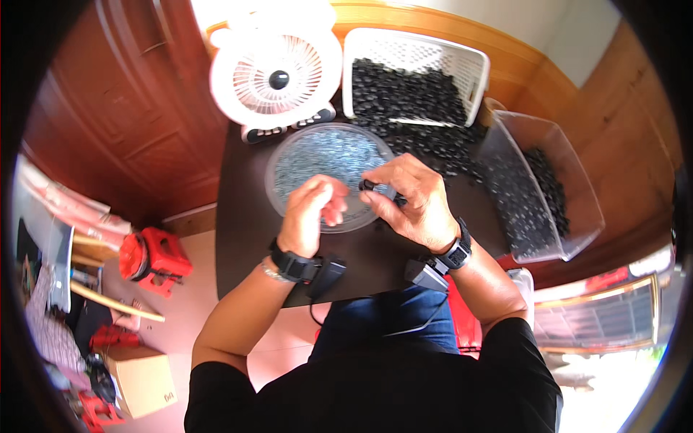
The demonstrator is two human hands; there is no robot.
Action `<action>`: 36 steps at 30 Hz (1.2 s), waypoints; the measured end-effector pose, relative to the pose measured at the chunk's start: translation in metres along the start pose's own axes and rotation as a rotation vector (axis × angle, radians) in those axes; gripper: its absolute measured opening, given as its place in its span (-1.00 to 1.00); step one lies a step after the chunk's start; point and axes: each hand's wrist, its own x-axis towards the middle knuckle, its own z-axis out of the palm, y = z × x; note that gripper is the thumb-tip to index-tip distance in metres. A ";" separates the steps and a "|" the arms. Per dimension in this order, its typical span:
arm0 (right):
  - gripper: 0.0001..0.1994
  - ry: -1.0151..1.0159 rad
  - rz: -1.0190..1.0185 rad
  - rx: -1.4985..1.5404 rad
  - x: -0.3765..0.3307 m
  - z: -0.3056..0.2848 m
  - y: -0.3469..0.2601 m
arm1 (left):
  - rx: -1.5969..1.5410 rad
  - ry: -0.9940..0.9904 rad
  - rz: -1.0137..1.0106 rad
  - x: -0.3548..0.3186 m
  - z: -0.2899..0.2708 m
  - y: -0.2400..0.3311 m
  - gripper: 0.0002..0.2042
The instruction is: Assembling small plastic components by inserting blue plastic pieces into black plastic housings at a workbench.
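Observation:
My right hand (411, 202) pinches a small black part (375, 187) between its fingertips, over the right rim of a round clear dish (289, 155) filled with tiny metal pieces. My left hand (312, 213) hovers just left of it above the dish's lower edge, fingers curled together; whether it holds a metal piece is hidden. Both wrists wear black bands with small boxes and cables. The dish rests on a dark table (245, 245).
A white basket (473, 65) of small black parts stands at the back, with loose ones spilled beside it. A clear plastic bin (577, 195) of the same parts sits at right. A white fan (274, 76) stands behind the dish. Red stool (155, 260) and cardboard box (141, 379) on the floor, left.

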 end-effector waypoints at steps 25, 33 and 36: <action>-0.82 -0.309 0.647 -0.239 -0.045 -0.061 0.047 | 0.047 -0.013 -0.110 0.004 0.000 0.000 -0.76; -0.85 -0.435 0.526 -0.440 -0.058 -0.034 0.074 | 0.067 -0.029 -0.121 0.002 0.004 0.003 -0.76; -0.88 -0.428 0.553 -0.375 -0.053 -0.034 0.074 | 0.049 -0.022 -0.121 0.002 0.000 0.001 -0.76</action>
